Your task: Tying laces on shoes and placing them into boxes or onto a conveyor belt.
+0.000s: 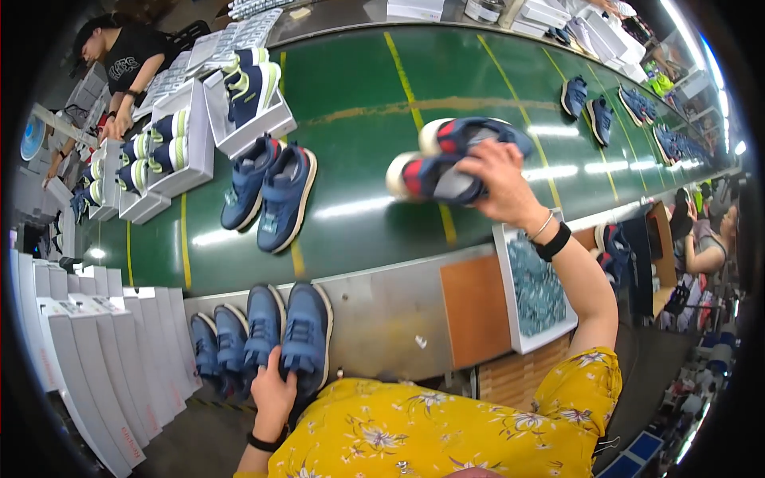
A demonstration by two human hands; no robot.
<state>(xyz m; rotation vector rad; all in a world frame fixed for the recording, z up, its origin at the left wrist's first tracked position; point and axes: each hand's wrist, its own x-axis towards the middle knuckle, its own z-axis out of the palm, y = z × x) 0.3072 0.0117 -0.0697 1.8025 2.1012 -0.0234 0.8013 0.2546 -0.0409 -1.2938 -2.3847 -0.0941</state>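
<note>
Over the green belt my right hand [500, 185] grips a pair of navy sneakers [430, 178] with red patches and pale soles, their toes or heels partly smeared by motion. Down at the metal edge, my left hand [273, 392] is closed at the collars of a pair of blue sneakers [307, 319]. A second, smaller-looking pair of blue sneakers [231, 338] stands just left of that hand. Farther up on the belt rests another pair of blue sneakers [283, 199] with small tags, touching neither hand.
White boxes of lime-trimmed sneakers [182, 159] stand at the belt's left. Stacked white boxes [103, 350] fill the near left. A white tray of small teal packets [534, 291] sits by my right arm. More sneakers [599, 119] lie far right; a co-worker [131, 56] works far left.
</note>
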